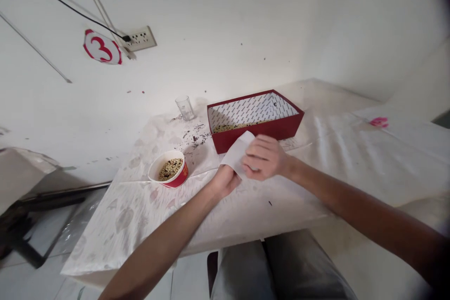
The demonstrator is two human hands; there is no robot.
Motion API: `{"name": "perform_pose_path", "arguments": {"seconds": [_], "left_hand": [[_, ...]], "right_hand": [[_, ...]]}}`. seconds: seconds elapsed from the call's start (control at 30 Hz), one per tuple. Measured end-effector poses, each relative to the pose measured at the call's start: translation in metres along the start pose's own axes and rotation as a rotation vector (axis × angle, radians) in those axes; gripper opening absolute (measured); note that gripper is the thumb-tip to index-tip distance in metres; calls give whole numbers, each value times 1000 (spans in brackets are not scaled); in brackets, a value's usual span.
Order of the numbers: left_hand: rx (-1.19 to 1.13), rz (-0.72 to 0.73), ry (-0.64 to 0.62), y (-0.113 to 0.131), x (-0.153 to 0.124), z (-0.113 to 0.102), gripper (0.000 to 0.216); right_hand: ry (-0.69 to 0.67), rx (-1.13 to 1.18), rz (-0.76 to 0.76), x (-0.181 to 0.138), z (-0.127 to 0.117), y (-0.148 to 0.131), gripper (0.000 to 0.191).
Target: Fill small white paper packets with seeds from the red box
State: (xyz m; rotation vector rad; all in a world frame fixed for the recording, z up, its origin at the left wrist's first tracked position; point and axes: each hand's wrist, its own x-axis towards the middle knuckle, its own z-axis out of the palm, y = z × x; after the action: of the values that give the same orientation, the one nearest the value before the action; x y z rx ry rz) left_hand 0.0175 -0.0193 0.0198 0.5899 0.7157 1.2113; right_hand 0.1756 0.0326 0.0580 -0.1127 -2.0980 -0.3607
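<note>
Both my hands meet on a white piece of paper (236,151) just in front of a red box (258,132). My left hand (225,181) grips the paper's lower edge from beneath. My right hand (264,157) pinches the paper's right side, fingers curled over it. The red box has a patterned white lining and a layer of grains (236,126) along its near wall. A red paper cup (169,169) filled with mixed seeds stands to the left of my left hand.
A small clear glass (184,107) stands behind the cup near the wall. Dark specks (194,138) lie scattered between glass and box. The table has a pale leaf-print cover (130,206). A pink scrap (378,122) lies far right. A wall socket (140,39) is above.
</note>
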Motion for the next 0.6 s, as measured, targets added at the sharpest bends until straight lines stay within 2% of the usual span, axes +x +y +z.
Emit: {"name": "perform_pose_path", "arguments": {"seconds": [0.1, 0.2, 0.3, 0.43, 0.6], "left_hand": [[-12, 2, 11, 0, -1, 2, 42], [-50, -5, -35, 2, -1, 2, 38], [-94, -16, -85, 5, -1, 1, 38], [-132, -25, -83, 7, -1, 2, 39], [-127, 8, -96, 9, -1, 4, 39]], "right_hand": [[93, -16, 166, -28, -1, -8, 7], [113, 16, 320, -28, 0, -8, 4], [59, 37, 327, -21, 1, -9, 9], [75, -6, 339, -22, 3, -11, 13], [80, -46, 424, -27, 3, -5, 9]]}}
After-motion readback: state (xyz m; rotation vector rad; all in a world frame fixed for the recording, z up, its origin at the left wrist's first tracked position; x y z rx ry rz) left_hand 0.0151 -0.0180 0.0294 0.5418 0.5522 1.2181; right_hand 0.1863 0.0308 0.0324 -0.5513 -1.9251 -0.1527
